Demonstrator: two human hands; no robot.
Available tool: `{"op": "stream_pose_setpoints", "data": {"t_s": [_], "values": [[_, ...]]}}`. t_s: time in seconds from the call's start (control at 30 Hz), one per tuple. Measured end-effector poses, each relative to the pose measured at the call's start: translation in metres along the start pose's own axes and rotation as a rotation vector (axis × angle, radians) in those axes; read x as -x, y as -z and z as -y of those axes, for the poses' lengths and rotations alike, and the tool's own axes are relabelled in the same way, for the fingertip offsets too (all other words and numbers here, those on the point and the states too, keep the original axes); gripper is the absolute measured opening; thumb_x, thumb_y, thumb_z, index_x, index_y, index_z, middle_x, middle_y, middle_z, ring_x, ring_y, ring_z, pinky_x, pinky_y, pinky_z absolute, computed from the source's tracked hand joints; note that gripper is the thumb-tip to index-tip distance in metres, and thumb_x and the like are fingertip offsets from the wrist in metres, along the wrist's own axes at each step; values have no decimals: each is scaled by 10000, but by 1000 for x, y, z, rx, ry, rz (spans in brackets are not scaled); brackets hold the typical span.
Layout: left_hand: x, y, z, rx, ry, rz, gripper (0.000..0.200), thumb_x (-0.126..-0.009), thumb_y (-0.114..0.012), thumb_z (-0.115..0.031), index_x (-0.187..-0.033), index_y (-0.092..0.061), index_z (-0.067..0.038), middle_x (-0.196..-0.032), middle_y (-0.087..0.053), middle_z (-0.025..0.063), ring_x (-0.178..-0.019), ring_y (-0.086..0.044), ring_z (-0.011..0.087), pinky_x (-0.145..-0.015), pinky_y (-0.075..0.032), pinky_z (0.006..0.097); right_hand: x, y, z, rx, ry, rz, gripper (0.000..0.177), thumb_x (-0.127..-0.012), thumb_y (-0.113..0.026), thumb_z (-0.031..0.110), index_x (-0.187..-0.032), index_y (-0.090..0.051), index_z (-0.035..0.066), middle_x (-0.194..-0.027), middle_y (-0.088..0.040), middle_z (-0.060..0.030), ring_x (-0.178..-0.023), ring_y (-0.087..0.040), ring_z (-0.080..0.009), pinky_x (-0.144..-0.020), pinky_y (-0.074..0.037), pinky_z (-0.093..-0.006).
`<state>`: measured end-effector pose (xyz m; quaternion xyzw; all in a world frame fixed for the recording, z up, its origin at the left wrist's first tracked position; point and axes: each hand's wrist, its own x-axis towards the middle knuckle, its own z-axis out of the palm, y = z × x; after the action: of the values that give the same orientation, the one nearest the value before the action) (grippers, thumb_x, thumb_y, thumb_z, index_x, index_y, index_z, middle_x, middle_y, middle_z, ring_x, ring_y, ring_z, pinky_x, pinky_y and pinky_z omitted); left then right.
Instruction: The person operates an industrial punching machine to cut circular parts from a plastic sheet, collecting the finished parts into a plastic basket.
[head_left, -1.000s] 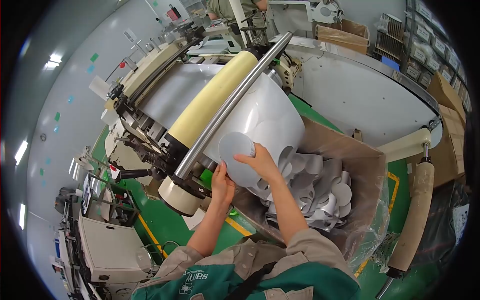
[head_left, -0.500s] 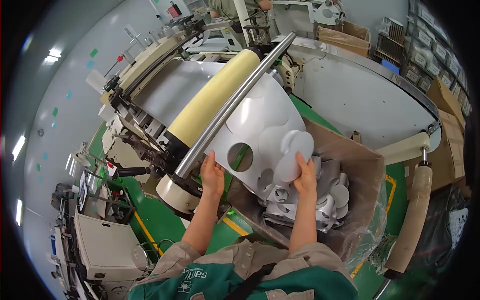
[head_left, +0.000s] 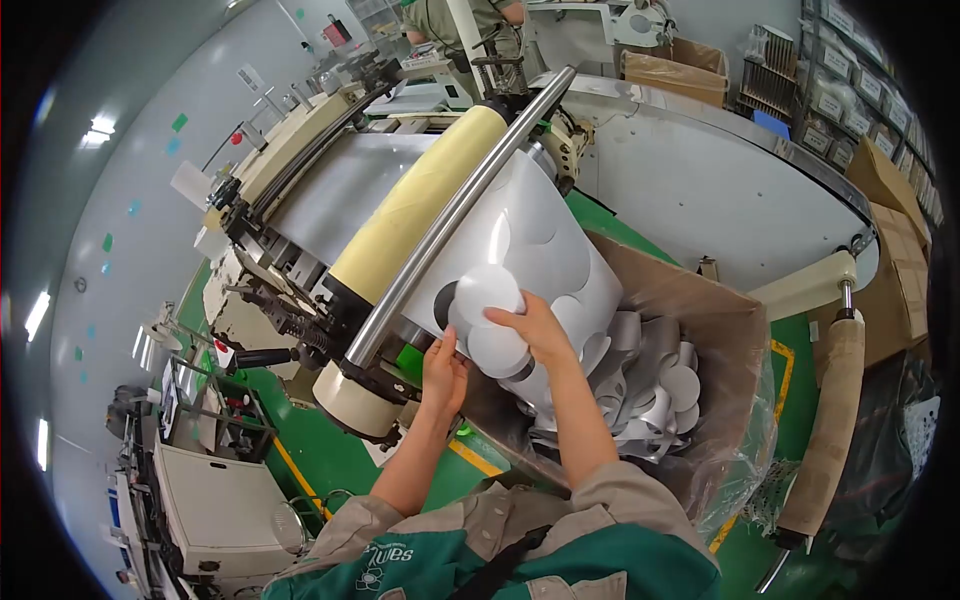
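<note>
A glossy white sheet (head_left: 560, 255) with cut circles hangs from under a bare metal bar (head_left: 465, 210) beside a yellow roller (head_left: 420, 195). My right hand (head_left: 540, 330) pinches white discs, an upper disc (head_left: 487, 292) and an overlapping lower disc (head_left: 498, 352), in front of the sheet. A dark round hole (head_left: 445, 305) shows partly behind them. My left hand (head_left: 445, 378) is closed at the sheet's lower left edge, its thumb close to the discs; the exact contact is partly hidden.
Below the sheet stands a cardboard box (head_left: 725, 400) lined with clear plastic, holding white scrap (head_left: 640, 390). A brown roll (head_left: 830, 430) is at the right. A white cabinet (head_left: 220, 500) stands left. Another person (head_left: 470, 25) is at the far machine.
My right hand has carried the discs left across the sheet, from its right edge toward the hole. The left hand has shifted slightly right and down, nearer the discs.
</note>
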<state>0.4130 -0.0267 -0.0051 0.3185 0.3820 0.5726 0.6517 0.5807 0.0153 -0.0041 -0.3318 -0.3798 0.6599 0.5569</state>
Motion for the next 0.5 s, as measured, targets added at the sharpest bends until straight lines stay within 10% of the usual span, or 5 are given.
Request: {"op": "stream_pose_setpoints", "data": {"t_s": [0.27, 0.5], "values": [[-6, -16, -36, 7, -169, -119, 396, -927, -425, -223, -1217, -386, 44, -1250, -447, 160, -1184, -428, 247, -992, -362, 373, 45, 98, -24, -974, 48, -388, 446, -812, -641, 243, -1155, -460, 22, -1111, -534, -67, -1009, -533, -200, -870, -438, -394], [-10, -15, -27, 80, -141, -169, 255, -905, -486, -180, -1101, -488, -17, -1086, -566, 63, -966, -560, 156, -836, -457, 309, 31, 22, 19, -103, 110, -230, 424, -754, -684, 154, -1094, -521, -40, -969, -604, -117, -847, -594, -192, -742, -483, -312]]}}
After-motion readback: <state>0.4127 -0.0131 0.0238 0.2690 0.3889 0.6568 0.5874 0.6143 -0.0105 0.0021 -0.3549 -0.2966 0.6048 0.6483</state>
